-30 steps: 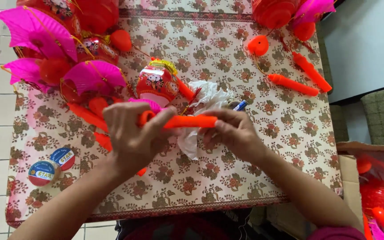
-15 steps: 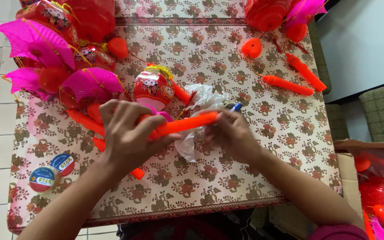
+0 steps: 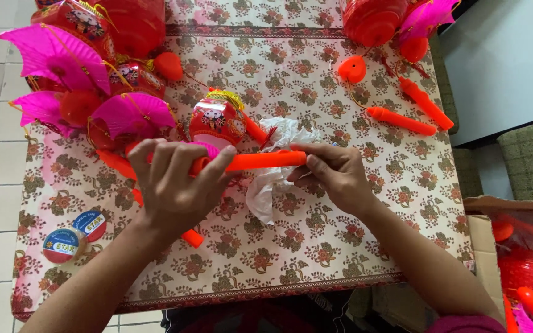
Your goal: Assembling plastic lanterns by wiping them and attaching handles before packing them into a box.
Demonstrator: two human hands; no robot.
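I hold an orange plastic stick (image 3: 260,161) level above the table. My left hand (image 3: 174,185) wraps its left part, fingers curled over the top. The fingertips of my right hand (image 3: 331,172) pinch the stick's right end. Under the stick lies a crumpled white tissue (image 3: 276,166). Just behind it stands a small red lantern (image 3: 217,120) with a gold top. Another orange stick (image 3: 189,236) pokes out below my left wrist.
The table carries a floral cloth (image 3: 316,246). Pink and red paper lanterns (image 3: 75,80) crowd the far left. Two orange sticks (image 3: 411,111) and an orange cap (image 3: 351,69) lie far right. Two tape rolls (image 3: 72,237) sit near left. A cardboard box (image 3: 519,259) of lantern parts stands at right.
The stick has levelled out after tilting up at its right end. My left hand has shifted its grip along it, and my right fingertips stay on the right end.
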